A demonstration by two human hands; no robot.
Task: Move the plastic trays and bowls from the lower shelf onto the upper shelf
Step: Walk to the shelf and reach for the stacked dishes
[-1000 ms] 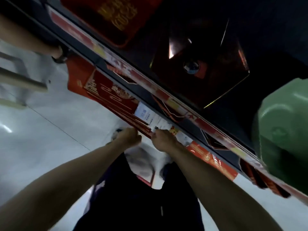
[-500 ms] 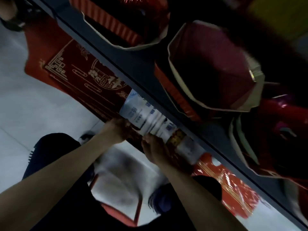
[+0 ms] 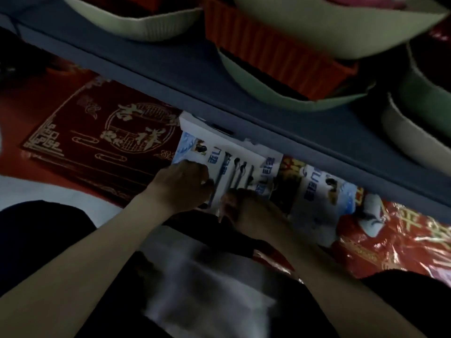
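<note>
Dim aisle under the upper shelf (image 3: 170,69), nearer now — left hand (image 3: 180,184) still pinching printed packets (image 3: 244,154), right hand (image 3: 246,211) too blurred to judge — red tray (image 3: 97,147) not yet lifted.

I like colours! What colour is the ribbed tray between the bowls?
The ribbed tray is orange-red, shown in the head view.

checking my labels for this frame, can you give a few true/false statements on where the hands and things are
The left hand and right hand are both on the printed packs under the shelf edge. True.
The left hand holds a bowl. False: it is on the packs; the pale bowls sit on the shelf above.
The red box with gold pattern lies right of the hands. False: it lies to their left.
An orange ribbed tray sits among the bowls. True.
</note>
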